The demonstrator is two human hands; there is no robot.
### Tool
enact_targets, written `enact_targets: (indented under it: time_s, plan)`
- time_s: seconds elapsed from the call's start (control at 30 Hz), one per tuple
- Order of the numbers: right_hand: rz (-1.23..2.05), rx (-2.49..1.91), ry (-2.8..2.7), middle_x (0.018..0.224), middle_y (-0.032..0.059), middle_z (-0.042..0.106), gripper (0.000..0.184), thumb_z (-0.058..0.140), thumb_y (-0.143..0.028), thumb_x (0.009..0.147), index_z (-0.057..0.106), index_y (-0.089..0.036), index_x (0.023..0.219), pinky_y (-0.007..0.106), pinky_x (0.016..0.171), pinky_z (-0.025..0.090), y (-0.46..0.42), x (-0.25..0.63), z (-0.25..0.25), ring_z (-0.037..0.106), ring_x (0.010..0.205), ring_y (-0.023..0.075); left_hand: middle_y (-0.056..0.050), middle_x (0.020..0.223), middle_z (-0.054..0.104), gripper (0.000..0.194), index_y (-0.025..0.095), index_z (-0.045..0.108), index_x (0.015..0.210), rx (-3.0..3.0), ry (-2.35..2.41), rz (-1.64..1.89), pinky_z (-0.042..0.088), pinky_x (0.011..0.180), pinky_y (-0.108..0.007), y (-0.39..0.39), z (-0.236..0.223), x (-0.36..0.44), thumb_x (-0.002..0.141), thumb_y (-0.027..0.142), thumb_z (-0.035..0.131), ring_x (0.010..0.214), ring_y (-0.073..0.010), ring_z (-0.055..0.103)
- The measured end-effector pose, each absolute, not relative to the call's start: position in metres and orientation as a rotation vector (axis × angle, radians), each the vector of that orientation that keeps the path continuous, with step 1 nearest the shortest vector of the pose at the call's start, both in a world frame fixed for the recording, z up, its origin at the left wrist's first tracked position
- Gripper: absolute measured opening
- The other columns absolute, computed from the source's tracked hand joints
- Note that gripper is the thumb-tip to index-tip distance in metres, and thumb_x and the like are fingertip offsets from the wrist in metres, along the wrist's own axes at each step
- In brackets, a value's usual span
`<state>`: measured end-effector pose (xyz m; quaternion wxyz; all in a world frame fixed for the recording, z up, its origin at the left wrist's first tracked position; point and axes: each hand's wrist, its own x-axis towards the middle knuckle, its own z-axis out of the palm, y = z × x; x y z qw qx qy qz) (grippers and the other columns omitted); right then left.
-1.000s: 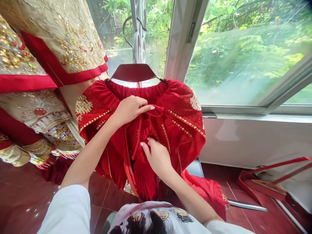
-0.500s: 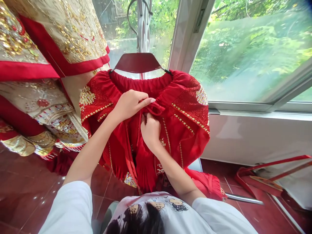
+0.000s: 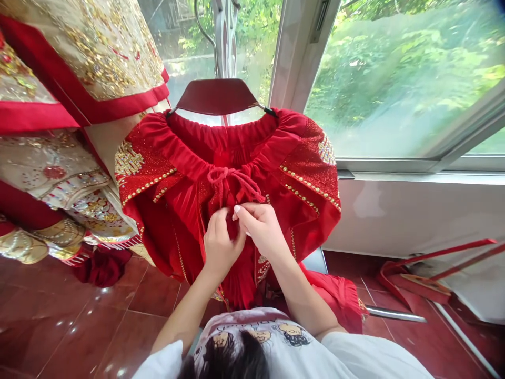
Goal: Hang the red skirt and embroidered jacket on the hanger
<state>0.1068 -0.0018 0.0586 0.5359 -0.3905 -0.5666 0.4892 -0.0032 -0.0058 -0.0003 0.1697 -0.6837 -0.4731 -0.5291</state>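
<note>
A red skirt-like garment (image 3: pixel 158 226) with a gathered waistband and rows of gold beads hangs from a dark red clip hanger (image 3: pixel 219 97). At the middle of its gathered edge a red cord (image 3: pixel 224 176) is tied in a bow. Just under the bow, my left hand (image 3: pixel 221 239) has its fingers curled against the red cloth. Beside it, almost touching, my right hand (image 3: pixel 262 226) pinches with thumb and forefinger at the front opening. The exact bit between the fingertips is mostly hidden.
Cream and gold sequinned garments with red borders (image 3: pixel 118 68) hang at the left. A window (image 3: pixel 394 95) runs along the back and right. A red-framed object (image 3: pixel 418 279) and a metal bar (image 3: pixel 394 314) are low on the right, above red floor tiles (image 3: pixel 145 295).
Both hands have moved down from the neckline cord to the front just below it. The cord, handled before, is let go and hangs in a bow. The view has shifted slightly.
</note>
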Motion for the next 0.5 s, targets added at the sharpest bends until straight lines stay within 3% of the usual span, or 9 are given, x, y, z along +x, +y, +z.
enact_targets:
  time_s: [0.1,0.3,0.5]
  plan:
    - [1.073,-0.988,-1.373,0.047,-0.0059,0.035,0.031,0.055,-0.037,0.081,0.054,-0.015,0.059,0.022,0.043,0.018,0.002,0.103,0.056,0.027,0.044,0.0052,-0.012,0.088,0.067,0.020,0.015,0.056,0.106,-1.943,-1.424,-1.418,0.051,0.068,-0.031,0.014,0.002,0.001,0.092,0.024,0.046,0.082,-0.0220,0.066]
    - [1.366,-0.854,-1.095,0.039,-0.0080,0.037,0.029,0.059,-0.038,0.075,0.049,-0.017,0.057,0.020,0.036,0.016,0.011,0.092,0.056,0.024,0.035,0.0031,-0.006,0.064,0.060,0.023,0.020,0.053,0.070,-1.915,-1.543,-1.222,0.036,0.052,-0.029,0.027,0.014,-0.001,0.090,0.015,0.041,0.059,-0.0196,0.058]
    - [1.507,-0.801,-0.956,0.036,-0.0081,0.037,0.023,0.061,-0.026,0.076,0.054,-0.014,0.057,0.018,0.032,0.013,0.023,0.097,0.082,0.023,0.030,0.0016,-0.006,0.064,0.058,0.019,0.018,0.058,0.075,-1.917,-1.571,-1.262,0.034,0.054,-0.029,0.021,0.011,0.005,0.089,0.022,0.046,0.057,-0.0192,0.055]
